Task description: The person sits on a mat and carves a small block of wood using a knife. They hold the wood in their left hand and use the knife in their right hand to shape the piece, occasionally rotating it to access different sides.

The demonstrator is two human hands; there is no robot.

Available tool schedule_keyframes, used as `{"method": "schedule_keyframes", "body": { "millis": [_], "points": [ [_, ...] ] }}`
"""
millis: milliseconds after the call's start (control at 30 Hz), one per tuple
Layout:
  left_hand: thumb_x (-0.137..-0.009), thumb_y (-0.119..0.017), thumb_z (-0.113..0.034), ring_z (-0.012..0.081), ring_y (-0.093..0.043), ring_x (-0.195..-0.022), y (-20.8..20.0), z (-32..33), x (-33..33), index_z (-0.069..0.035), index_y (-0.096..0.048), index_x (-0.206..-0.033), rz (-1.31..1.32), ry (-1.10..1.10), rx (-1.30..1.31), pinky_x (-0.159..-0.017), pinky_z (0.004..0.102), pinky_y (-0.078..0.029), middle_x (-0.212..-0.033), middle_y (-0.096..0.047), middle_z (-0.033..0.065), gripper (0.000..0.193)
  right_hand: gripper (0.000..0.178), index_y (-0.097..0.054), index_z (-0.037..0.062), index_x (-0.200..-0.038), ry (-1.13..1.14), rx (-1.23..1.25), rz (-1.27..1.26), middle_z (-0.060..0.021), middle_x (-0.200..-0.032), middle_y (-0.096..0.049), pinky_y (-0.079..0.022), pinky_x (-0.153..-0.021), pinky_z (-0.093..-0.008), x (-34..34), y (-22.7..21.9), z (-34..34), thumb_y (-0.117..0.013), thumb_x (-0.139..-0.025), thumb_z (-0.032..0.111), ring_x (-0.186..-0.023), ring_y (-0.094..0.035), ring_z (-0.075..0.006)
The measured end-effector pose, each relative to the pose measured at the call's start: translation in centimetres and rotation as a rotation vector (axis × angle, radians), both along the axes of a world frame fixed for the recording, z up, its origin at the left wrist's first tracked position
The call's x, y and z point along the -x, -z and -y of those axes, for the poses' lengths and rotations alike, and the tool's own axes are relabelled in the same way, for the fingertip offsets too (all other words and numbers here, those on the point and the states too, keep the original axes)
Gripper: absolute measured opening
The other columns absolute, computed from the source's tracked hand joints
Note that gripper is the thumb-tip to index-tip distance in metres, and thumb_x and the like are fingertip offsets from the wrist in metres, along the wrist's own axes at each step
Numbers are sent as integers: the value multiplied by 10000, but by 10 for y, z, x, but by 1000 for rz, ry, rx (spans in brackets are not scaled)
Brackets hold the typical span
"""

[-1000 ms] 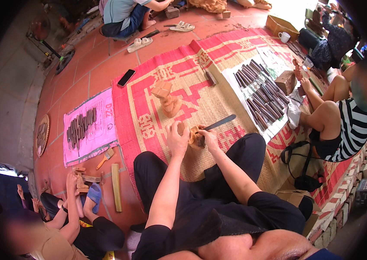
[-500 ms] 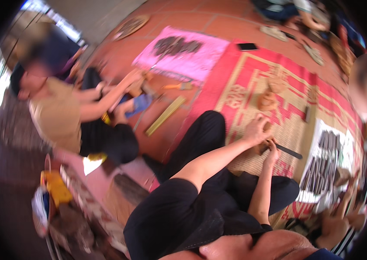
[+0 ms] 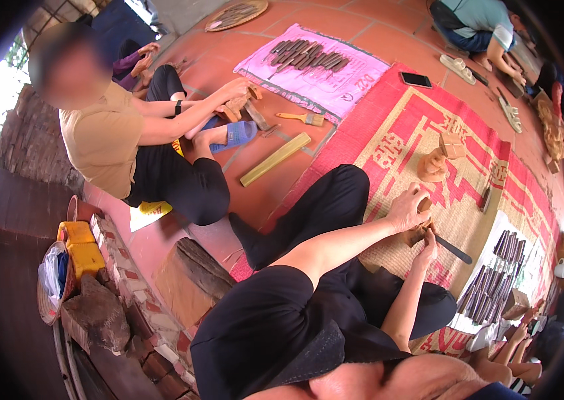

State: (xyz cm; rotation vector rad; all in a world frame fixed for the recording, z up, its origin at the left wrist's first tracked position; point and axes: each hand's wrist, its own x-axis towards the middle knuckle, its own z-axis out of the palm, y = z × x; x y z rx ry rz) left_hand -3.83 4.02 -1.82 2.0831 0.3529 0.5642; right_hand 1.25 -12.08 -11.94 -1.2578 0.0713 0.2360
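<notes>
I sit cross-legged on a red and tan woven mat (image 3: 388, 143). My left hand (image 3: 407, 208) grips a small brown wooden carving (image 3: 419, 230) resting by my knee. My right hand (image 3: 426, 248) is closed around a thin tool pressed against the same carving. A dark chisel (image 3: 454, 249) lies on the mat just right of my hands. Two more wooden carvings (image 3: 440, 160) stand on the mat beyond them.
A person in a tan shirt (image 3: 105, 137) sits to my left, working wood beside a brush (image 3: 302, 118) and a wooden bar (image 3: 275, 159). Rows of chisels lie on a pink sheet (image 3: 308, 57) and a white sheet (image 3: 492, 287). A phone (image 3: 416, 79) lies far back. Bricks and a yellow can (image 3: 82, 243) stand at left.
The view has swung left, bringing the neighbour in the tan shirt into sight. Both hands have stayed on the carving at my knee.
</notes>
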Motion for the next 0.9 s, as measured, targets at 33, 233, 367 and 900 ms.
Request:
{"method": "schedule_keyframes", "body": {
  "millis": [33,233,367,900],
  "points": [
    [-761,-661,-324,326,-586,-945,-1,0,-1,-81,-534,-1115,0,3,-5,-793,429,-499,-1095,-479,121,448,302,-653,-7,-1144,-4,-4,8,-59,-1054,-660,-452,-837,-259,0,3,1,-603,-874,119,-916,-593,-128],
    [-763,-660,-299,313,-589,-936,-2,-5,-1,-87,-537,-1110,-18,-1,-29,-787,422,-497,-1087,-480,113,425,213,-673,1,-1048,141,-41,-71,-64,-1033,-669,-479,-789,-244,3,7,5,-631,-854,77,-903,-614,-129],
    [-771,-662,-287,326,-590,-938,-6,-9,-1,-85,-550,-1097,-21,-3,3,-786,422,-496,-1074,-497,121,400,170,-682,22,-993,189,-46,-82,-67,-1008,-685,-484,-746,-235,0,11,8,-640,-829,43,-896,-631,-128],
    [-778,-676,-280,315,-591,-911,-9,3,-15,-93,-577,-1044,-6,10,-63,-757,417,-501,-1022,-509,111,340,165,-681,-3,-980,233,21,-59,-47,-936,-663,-478,-790,-270,7,9,3,-642,-833,61,-848,-602,-133]
  ]
}}
